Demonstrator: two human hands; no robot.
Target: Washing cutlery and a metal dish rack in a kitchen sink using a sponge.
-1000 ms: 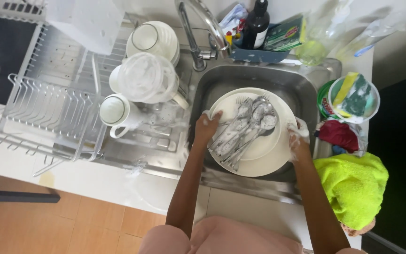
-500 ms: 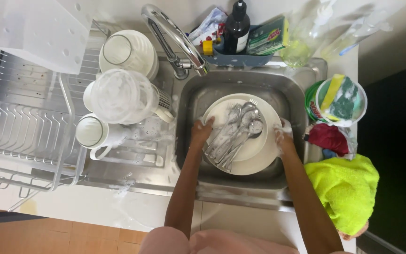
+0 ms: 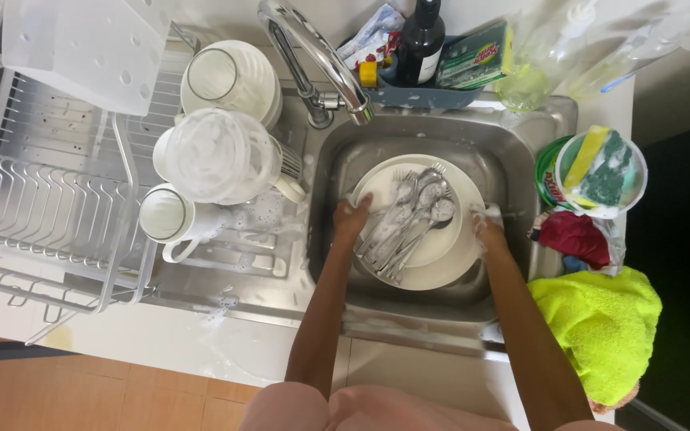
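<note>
Nearest the camera, two bare forearms reach down into the stainless steel sink [image 3: 513, 160]. The left hand [image 3: 350, 217] curls its soapy fingers over the left rim of the stack of round white plates [image 3: 441, 263], and the right hand [image 3: 489, 226] does the same at the right rim; both look closed on the edge, though suds hide the fingertips, so how tightly they press cannot be told. The stack sits low in the middle of the basin, and a loose bundle of metal forks and spoons [image 3: 409, 219] lies across its top, handles pointing near-left.

To handle this well, the stack should stay level, since the cutlery is free to slide, and wet soapy rims call for a firm, even grip on both sides.

Right of the sink lies a bright green cloth [image 3: 600, 319], with a red cloth [image 3: 573, 235] and a round tub holding sponges [image 3: 600, 164] beyond it. Left, on the drainboard, stand a white mug [image 3: 165, 215], a foamy clear jug [image 3: 217, 156] and a stack of white bowls [image 3: 229, 80], beside a wire dish rack [image 3: 41, 231]. Farthest, the curved chrome tap [image 3: 313, 56] arches over the basin.
</note>
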